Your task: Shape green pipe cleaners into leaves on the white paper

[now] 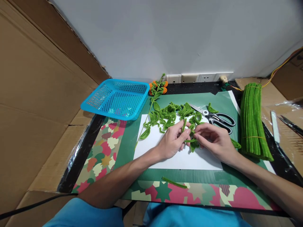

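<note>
My left hand [174,139] pinches a short green pipe cleaner [184,124] between thumb and fingers above a white sheet of paper [163,164]. Close by on the right, the fingertips of my right hand [214,140] are pressed together at the end of the same green piece; exactly what they grip is too small to make out. Under and behind both hands lies a pile of bent green pipe-cleaner leaves [168,112]. Black-handled scissors [216,119] rest partly opened behind my right hand.
A blue plastic basket [138,108] stands at the back left, beside an orange pipe-cleaner flower stem [153,97]. On the right lies a thick bundle of green pipe cleaners [253,123]. A loose green piece [174,182] is near the front edge. Wall sockets [205,78] line the back.
</note>
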### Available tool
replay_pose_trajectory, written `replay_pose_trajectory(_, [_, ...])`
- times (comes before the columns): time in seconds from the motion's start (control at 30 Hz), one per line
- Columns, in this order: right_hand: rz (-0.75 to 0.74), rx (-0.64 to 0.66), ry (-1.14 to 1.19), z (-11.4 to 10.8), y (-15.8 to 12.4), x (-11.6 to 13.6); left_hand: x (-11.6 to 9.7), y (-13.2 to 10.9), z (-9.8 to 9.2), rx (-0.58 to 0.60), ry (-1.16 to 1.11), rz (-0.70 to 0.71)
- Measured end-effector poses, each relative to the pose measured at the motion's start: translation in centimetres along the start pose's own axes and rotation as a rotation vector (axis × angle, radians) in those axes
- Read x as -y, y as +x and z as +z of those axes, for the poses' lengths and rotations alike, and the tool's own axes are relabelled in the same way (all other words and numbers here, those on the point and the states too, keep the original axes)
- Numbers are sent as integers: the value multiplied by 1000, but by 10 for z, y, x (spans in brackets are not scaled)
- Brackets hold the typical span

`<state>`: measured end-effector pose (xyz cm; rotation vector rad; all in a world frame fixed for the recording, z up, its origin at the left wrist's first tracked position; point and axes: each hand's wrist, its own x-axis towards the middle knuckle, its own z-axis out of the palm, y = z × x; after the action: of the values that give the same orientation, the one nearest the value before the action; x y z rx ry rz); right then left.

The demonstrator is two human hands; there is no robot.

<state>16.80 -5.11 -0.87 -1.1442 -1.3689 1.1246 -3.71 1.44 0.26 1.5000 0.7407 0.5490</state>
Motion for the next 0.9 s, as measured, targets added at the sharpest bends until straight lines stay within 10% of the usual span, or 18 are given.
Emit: replay_pose_trajectory(0.9, [30,-16,0,2,1,3,-5,-4,0,22,33,7])
